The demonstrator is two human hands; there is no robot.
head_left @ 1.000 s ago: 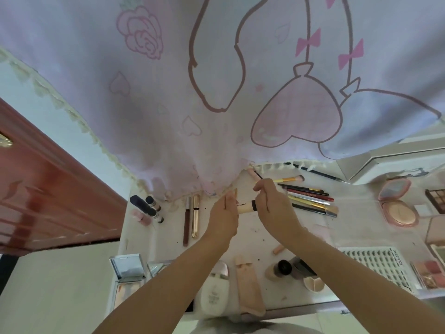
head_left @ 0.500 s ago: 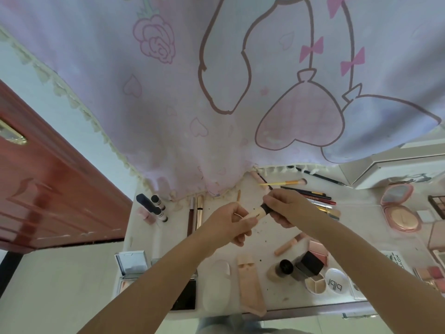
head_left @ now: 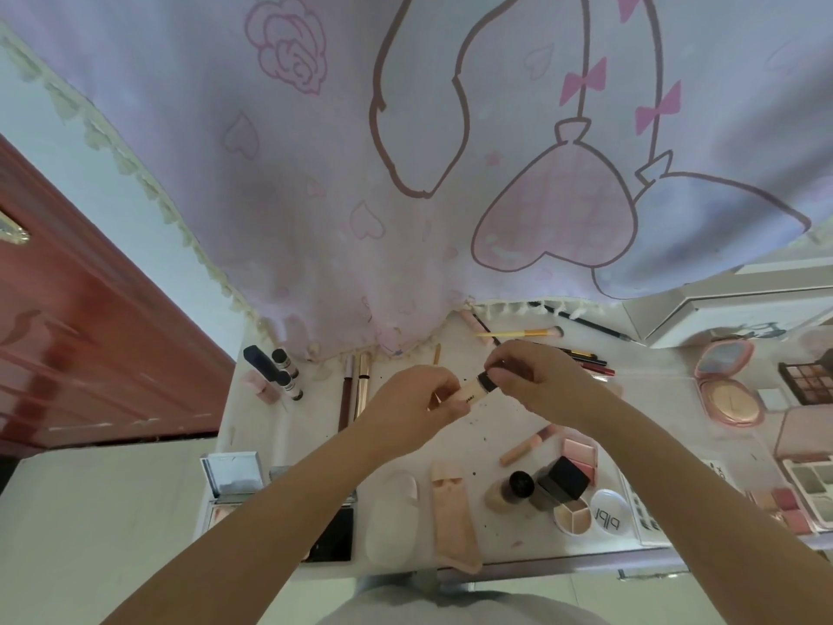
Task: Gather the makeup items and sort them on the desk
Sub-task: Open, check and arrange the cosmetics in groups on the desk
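Both hands meet above the middle of the table (head_left: 252, 426), clamped on one small beige tube (head_left: 471, 392) — the left hand (head_left: 414, 410) curls round its pale body, while the right hand (head_left: 538, 381) pinches the black cap (head_left: 487, 382) at its upper end. The tube is held in the air, tilted, clear of the tabletop. Below it lie a peach pouch (head_left: 453, 516), a white oval case (head_left: 391, 516) and a black-capped bottle (head_left: 511, 488). Farther back, brushes and pencils (head_left: 581, 356) lie just beside the fringe of a pink printed cloth (head_left: 405, 173) — a round pink compact (head_left: 728, 392) sits open on the right.
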